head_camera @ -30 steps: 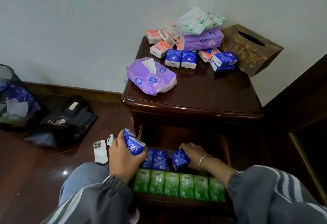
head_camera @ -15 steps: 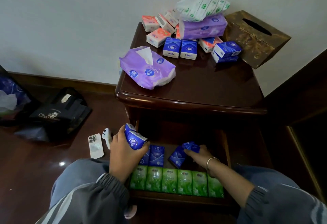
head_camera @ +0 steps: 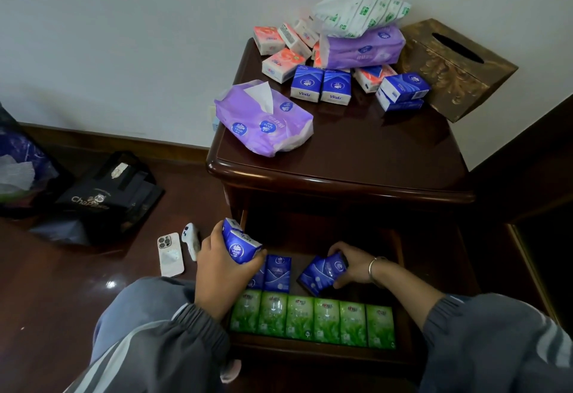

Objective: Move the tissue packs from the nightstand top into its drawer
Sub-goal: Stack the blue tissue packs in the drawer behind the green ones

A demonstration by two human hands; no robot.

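The left hand (head_camera: 221,271) gripped a blue tissue pack (head_camera: 239,242) above the open drawer (head_camera: 310,350); the right hand (head_camera: 353,264) clasped another blue pack (head_camera: 322,272), tilted, inside it. 6 green packs (head_camera: 313,321) lined the drawer's front, and more tissue packs (head_camera: 321,85) sat on the nightstand (head_camera: 356,156) top

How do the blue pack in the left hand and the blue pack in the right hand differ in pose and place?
The left hand holds its blue pack raised above the drawer, at its left edge; the right hand holds its blue pack low inside the drawer, tilted, behind the green packs. The left pack's round logo faces the camera; the right pack shows a broader face. Both are small blue packs.
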